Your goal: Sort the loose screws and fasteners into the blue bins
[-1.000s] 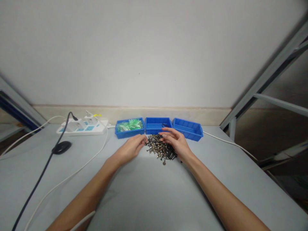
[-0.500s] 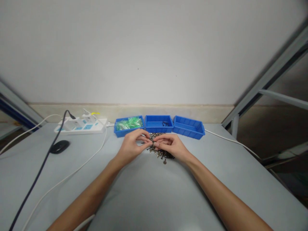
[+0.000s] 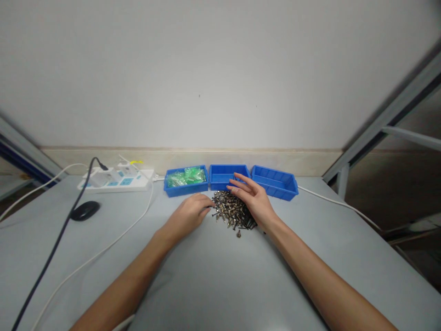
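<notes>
A heap of small metal screws [image 3: 229,209], some dark and some brassy, lies on the grey table between my hands. At the left edge of the heap, my left hand [image 3: 191,211] is closed in a pinch, with a thin dark screw [image 3: 210,207] at its fingertips. Over the heap's right side my right hand [image 3: 255,200] has its fingers apart, its fingertips at the front of the middle blue bin [image 3: 223,186]. Part of that bin's inside is hidden by the fingers. One loose brassy screw [image 3: 238,234] lies just in front of the heap.
The left blue bin [image 3: 184,189] holds green and clear plastic bags. A right blue bin [image 3: 275,189] stands angled beside the middle one. On the left are a white power strip [image 3: 138,185], a black mouse [image 3: 85,210] and cables. The wall [image 3: 220,92] rises behind.
My hands, together over the heap before, have come apart. My right hand has opened and reached toward the middle bin, while my left has drawn slightly left, uncovering more of the heap.
</notes>
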Available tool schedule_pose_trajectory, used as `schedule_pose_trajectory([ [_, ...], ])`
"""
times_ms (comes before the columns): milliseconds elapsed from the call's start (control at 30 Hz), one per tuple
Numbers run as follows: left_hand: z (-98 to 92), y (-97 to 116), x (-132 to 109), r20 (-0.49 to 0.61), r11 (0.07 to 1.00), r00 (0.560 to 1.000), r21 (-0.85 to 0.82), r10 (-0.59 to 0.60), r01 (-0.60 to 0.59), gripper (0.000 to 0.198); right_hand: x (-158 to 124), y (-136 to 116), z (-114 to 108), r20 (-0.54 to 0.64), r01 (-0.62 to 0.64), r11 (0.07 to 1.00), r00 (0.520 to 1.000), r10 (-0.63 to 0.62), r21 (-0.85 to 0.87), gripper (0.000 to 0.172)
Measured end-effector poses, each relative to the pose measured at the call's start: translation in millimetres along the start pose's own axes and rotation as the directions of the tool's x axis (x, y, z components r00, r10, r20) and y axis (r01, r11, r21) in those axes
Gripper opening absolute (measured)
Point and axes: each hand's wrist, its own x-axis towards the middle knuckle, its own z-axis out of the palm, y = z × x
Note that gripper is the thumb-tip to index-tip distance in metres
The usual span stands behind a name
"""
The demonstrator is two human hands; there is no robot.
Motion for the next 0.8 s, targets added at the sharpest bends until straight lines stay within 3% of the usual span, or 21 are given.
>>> schedule_pose_trajectory([
  [167,-1.3,4.9,0.3,-0.022,0.998,0.998,-0.031,-0.051,0.051,0.018,-8.3,-1.0,-6.8,0.02,-0.014,0.999,1.0,0.015,-0.039,0.036],
  [433,0.1,6.5,-0.2,-0.021,0.991,0.997,-0.11,-0.081,0.078,0.025,-11.2,-2.7,-8.8,0.015,-0.01,0.998,1.0,0.011,-0.063,0.034],
  [667,-5.4,14.6,6.1,-0.146,0.98,0.981,-0.169,-0.128,0.102,0.023,-13.5,-6.4,-7.1,0.02,-0.001,0.992,1.0,0.003,-0.123,0.032],
  [800,-11.1,20.2,10.0,-0.219,0.94,0.957,-0.323,-0.19,0.112,0.019,-14.1,-7.7,-6.4,0.061,0.038,0.976,0.998,-0.025,-0.215,0.027],
])
